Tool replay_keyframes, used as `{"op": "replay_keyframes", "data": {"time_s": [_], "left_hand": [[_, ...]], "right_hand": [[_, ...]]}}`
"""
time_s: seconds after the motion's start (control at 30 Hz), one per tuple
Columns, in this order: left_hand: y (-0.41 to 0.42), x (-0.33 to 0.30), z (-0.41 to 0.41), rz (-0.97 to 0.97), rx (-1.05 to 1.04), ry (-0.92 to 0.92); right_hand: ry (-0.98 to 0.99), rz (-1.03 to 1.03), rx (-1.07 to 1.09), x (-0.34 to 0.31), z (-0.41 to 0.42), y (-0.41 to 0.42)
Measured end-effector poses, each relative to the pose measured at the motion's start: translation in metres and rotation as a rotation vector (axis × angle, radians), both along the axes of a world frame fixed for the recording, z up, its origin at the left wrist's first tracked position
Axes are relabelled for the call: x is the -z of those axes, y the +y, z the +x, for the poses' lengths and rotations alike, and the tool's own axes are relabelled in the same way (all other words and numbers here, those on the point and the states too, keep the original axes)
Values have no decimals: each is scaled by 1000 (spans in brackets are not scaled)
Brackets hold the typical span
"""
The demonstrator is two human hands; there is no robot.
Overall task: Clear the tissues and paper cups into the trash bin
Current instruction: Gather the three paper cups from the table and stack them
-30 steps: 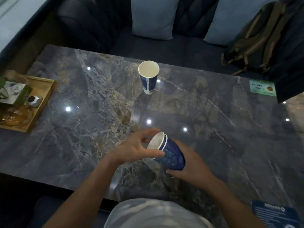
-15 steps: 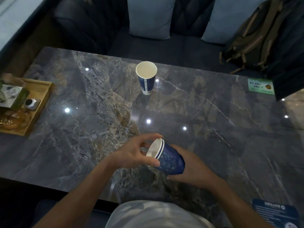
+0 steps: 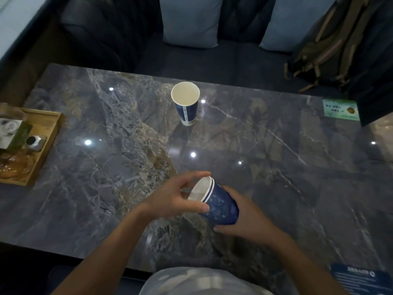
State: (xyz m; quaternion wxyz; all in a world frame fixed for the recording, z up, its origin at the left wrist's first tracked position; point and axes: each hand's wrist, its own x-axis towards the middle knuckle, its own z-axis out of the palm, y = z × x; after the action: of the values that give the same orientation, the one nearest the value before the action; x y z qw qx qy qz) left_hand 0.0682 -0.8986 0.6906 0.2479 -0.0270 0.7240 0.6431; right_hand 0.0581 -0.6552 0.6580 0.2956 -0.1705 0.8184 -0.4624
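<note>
Two blue paper cups nested into one stack (image 3: 219, 204) lie tilted above the near middle of the marble table (image 3: 276, 167), their white mouths facing left. My right hand (image 3: 246, 222) wraps the stack's base from below and the right. My left hand (image 3: 178, 198) pinches the rims between thumb and fingers. A third blue and white paper cup (image 3: 185, 102) stands upright and alone farther back at the table's middle. No tissues and no trash bin are in view.
A wooden tray (image 3: 45, 143) with a small box, a jar and wrapped snacks sits at the left edge. A green card (image 3: 340, 109) lies at the far right, a blue card (image 3: 359, 279) at the near right corner. A sofa with cushions and a backpack (image 3: 331, 45) lies beyond.
The inner cup has slid deeper into the outer one, so the two rims now sit close together. Both hands stay in nearly the same place on the stack.
</note>
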Motion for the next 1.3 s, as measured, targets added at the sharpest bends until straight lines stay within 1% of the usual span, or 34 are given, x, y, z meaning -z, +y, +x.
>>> {"op": "replay_keyframes", "data": {"time_s": [0.13, 0.2, 0.3, 0.43, 0.5, 0.57, 0.67, 0.77, 0.83, 1.0, 1.17, 1.3], "left_hand": [[1, 2, -12, 78, -11, -12], [2, 6, -17, 74, -51, -7], [1, 14, -30, 7, -189, -8], [-11, 26, -65, -99, -481, 14], [-19, 29, -88, -191, -610, 47], [-26, 28, -112, -310, -664, 116], [-33, 25, -145, -502, -628, 275], [-34, 21, -172, -607, -558, 431], [-35, 19, -188, -668, -510, 478], [-35, 22, -220, -773, -379, 413], [-30, 30, -232, -759, -324, 356], [-29, 36, -232, -772, -303, 403]], "right_hand": [[-39, -41, 64, 4, -4, -2], [-75, -65, 103, 8, -7, -1], [-123, -92, 192, 14, -12, 2], [-155, -109, 288, 20, -21, 5], [-158, -112, 319, 22, -25, 7], [-163, -115, 351, 24, -29, 9], [-162, -123, 393, 26, -34, 11], [-160, -121, 411, 29, -37, 13], [-172, -125, 418, 31, -39, 14], [-180, -131, 415, 35, -43, 15], [-165, -131, 392, 36, -46, 13], [-144, -117, 382, 37, -47, 13]]}}
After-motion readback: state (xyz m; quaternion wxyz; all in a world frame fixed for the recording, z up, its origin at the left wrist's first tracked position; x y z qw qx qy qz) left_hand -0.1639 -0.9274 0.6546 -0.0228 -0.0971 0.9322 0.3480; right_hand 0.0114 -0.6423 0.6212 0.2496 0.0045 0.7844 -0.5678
